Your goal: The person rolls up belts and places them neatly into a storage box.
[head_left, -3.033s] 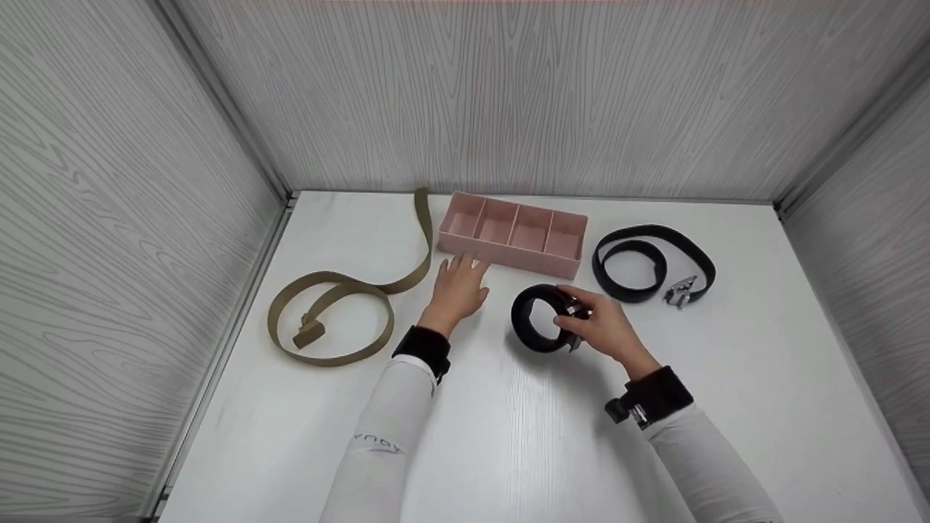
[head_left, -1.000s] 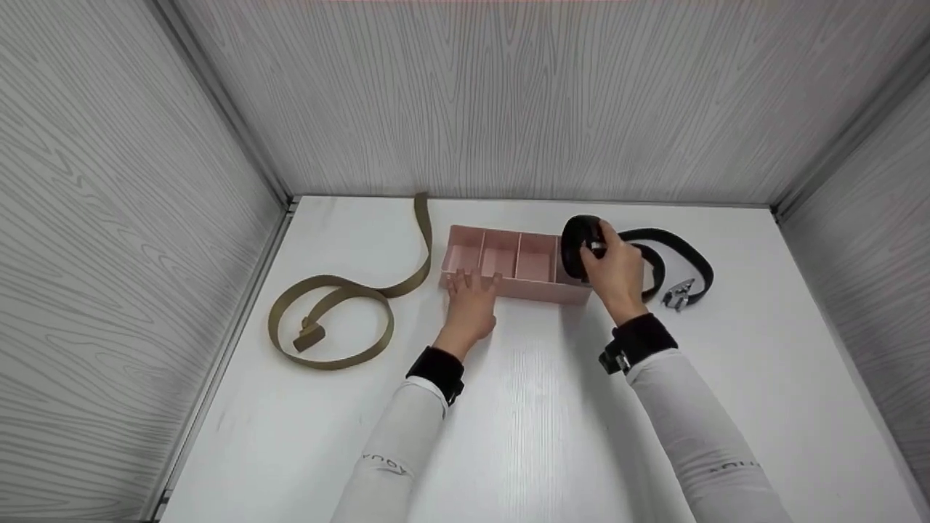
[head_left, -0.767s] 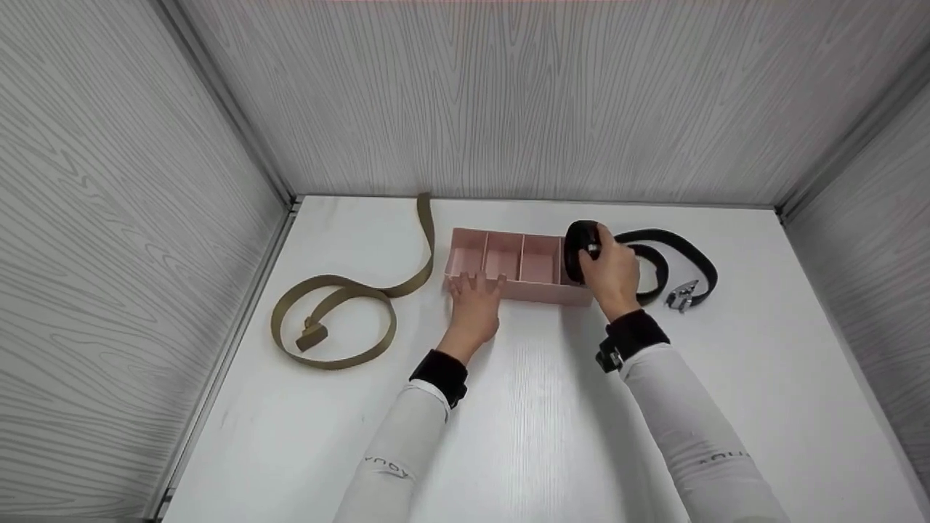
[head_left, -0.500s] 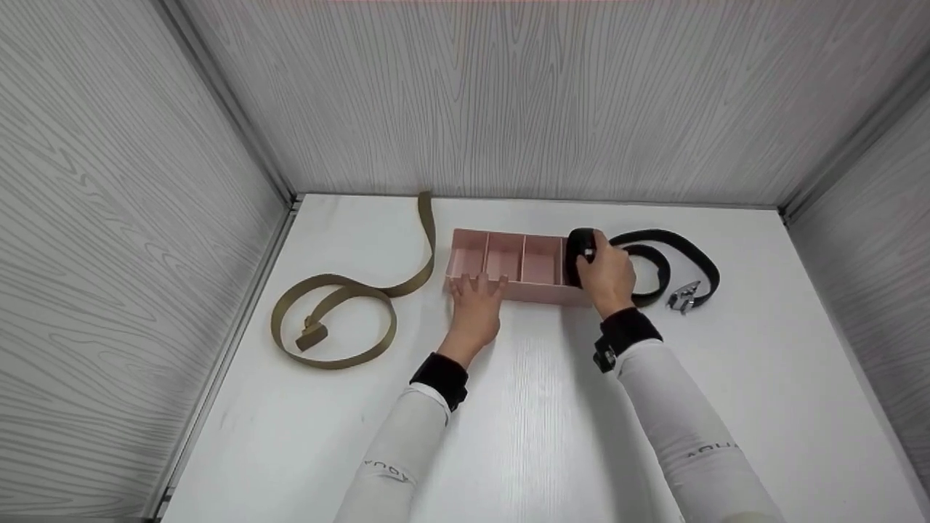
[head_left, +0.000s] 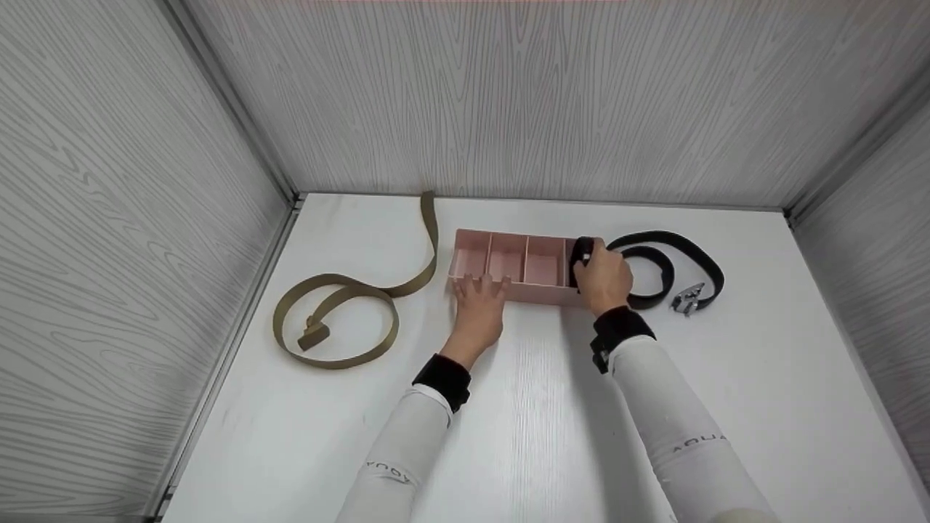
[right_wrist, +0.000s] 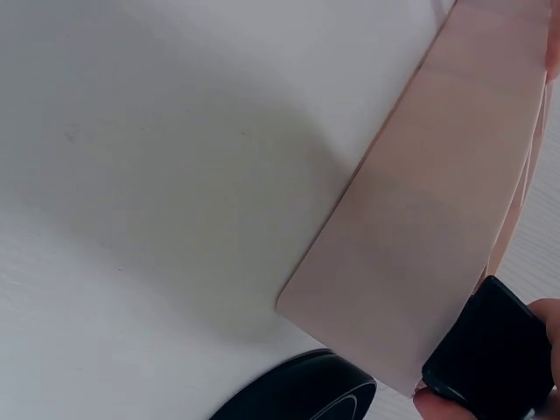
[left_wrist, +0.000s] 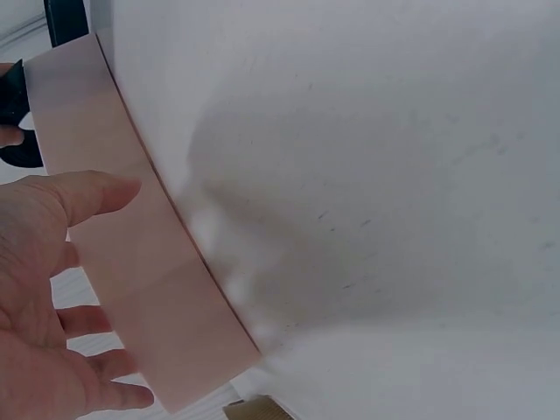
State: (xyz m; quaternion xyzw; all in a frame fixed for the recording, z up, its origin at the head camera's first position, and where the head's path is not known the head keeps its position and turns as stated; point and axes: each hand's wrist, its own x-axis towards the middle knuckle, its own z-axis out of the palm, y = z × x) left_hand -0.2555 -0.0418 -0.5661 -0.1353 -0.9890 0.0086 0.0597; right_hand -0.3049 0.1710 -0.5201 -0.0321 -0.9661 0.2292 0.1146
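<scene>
My left hand [head_left: 479, 309] is at the front wall of a pink box [head_left: 534, 293] with several compartments. In the left wrist view the thumb lies on the outer wall while the fingers reach over the rim. My right hand [head_left: 605, 278] grips a coiled black belt [head_left: 579, 254], partly down in the rightmost compartment; the hand hides much of it. The right wrist view shows the coil's dark buckle end [right_wrist: 490, 354] at the box rim. The other compartments hold nothing.
Another black belt [head_left: 697, 254] with a silver buckle [head_left: 686, 298] lies loosely coiled just right of the box. A tan webbing belt [head_left: 334, 363] is looped on the left of the white table [head_left: 508, 450]. Grey wood-patterned walls surround the back and sides.
The right hand has carried the coiled black belt from in front of the box into its right compartment and lowered it. The left hand has taken hold of the box, which now sits nearer.
</scene>
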